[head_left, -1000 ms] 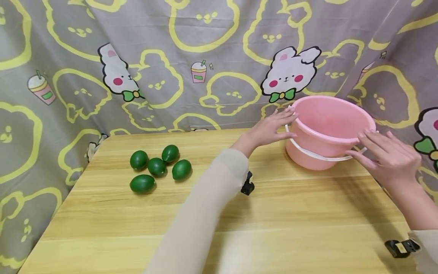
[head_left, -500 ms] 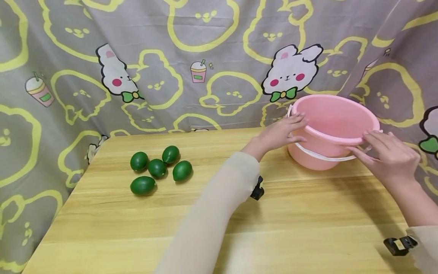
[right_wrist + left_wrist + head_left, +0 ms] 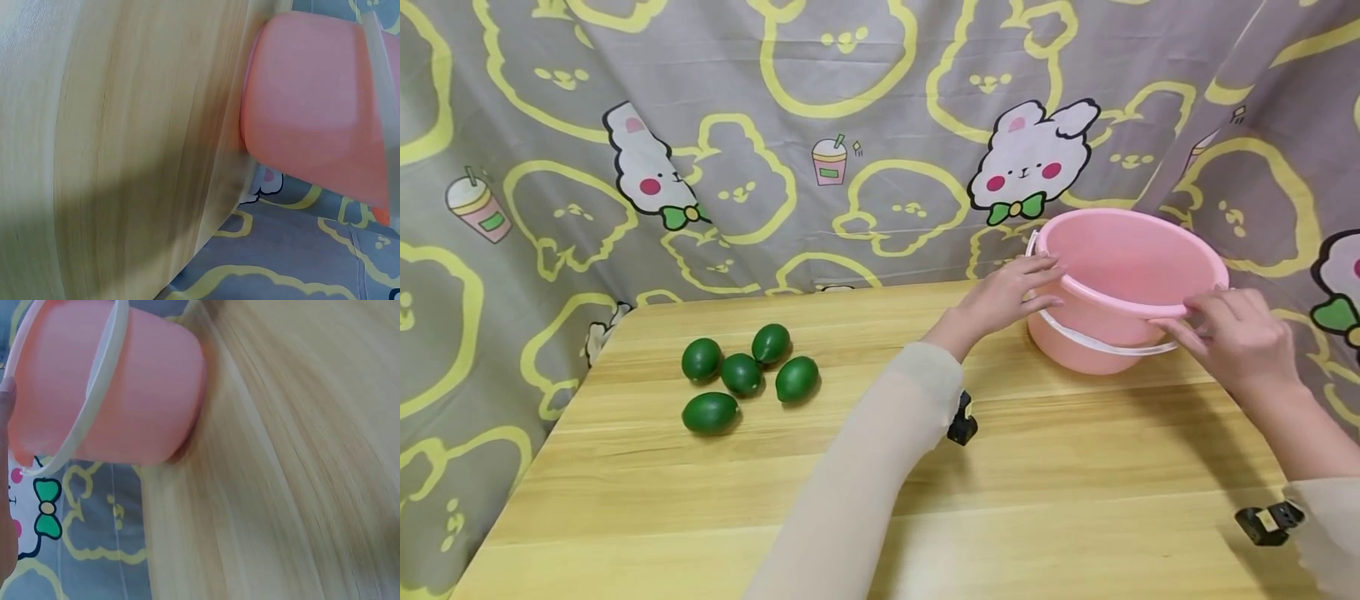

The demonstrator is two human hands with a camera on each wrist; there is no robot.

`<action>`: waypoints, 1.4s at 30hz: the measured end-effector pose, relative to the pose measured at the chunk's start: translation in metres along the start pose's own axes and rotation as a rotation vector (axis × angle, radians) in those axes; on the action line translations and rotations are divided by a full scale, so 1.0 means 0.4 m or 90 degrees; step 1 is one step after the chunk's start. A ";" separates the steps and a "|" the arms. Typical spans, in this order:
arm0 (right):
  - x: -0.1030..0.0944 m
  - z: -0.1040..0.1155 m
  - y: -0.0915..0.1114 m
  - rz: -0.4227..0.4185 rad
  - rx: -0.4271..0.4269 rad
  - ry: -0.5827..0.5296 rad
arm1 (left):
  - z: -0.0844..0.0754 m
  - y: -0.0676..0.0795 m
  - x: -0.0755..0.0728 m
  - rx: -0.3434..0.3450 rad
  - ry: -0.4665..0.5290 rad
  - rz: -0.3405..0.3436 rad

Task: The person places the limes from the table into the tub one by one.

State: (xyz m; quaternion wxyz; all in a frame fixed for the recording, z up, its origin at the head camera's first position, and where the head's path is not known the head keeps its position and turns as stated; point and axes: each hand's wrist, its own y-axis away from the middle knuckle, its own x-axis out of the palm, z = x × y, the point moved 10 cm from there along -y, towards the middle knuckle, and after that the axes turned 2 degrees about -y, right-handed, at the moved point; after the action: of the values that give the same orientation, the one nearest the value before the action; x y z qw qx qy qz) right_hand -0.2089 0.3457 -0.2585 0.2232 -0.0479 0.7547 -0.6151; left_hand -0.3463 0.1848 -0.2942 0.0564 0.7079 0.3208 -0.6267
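A pink bucket stands upright at the back right of the wooden table, its white handle hanging down across the front. My left hand touches the bucket's left side, fingers fairly straight at the rim and thumb near the outer wall. On the right, the fingers of my right hand bend over the rim, with the thumb outside below it. Both wrist views show the pink bucket wall close to the tabletop. Several dark green limes lie grouped on the left of the table.
The wooden table runs back to a grey curtain with yellow cartoon outlines, close behind the bucket. The curtain also flanks the table on both sides. A black wrist device sits under my left sleeve.
My left hand has moved slightly right against the bucket's rim. The fingers of my right hand have bent more over the rim. The limes stay where they were on the table.
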 end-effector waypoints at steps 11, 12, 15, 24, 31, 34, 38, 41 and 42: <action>-0.014 0.035 -0.014 -0.031 -0.024 -0.018 | -0.050 0.023 -0.058 0.103 -0.084 -0.221; -0.015 0.037 -0.014 -0.030 -0.027 -0.017 | -0.054 0.026 -0.062 0.111 -0.089 -0.235; -0.017 0.041 -0.013 -0.035 -0.038 -0.037 | -0.061 0.036 -0.066 0.140 -0.105 -0.261; -0.014 0.003 0.017 -0.040 -0.028 -0.119 | -0.064 0.048 -0.080 0.200 -0.053 -0.242; -0.009 -0.009 0.026 -0.042 -0.005 -0.119 | -0.041 0.042 -0.074 0.174 -0.034 -0.183; -0.012 -0.001 0.020 -0.058 -0.007 -0.117 | -0.034 0.048 -0.076 0.174 -0.058 -0.203; -0.014 0.006 0.012 -0.069 -0.012 -0.103 | -0.046 0.061 -0.086 0.202 -0.121 -0.265; -0.011 0.001 0.011 -0.059 -0.022 -0.095 | -0.058 0.072 -0.092 0.223 -0.155 -0.305; -0.009 0.000 0.011 -0.058 -0.029 -0.095 | -0.060 0.076 -0.093 0.227 -0.157 -0.315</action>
State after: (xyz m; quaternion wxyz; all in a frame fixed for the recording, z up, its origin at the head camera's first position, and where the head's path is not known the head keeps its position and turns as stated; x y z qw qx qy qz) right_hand -0.2048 0.3479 -0.2618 0.2498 -0.1330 0.7466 -0.6021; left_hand -0.3104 0.1583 -0.2648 -0.1842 0.5257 0.3592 -0.7488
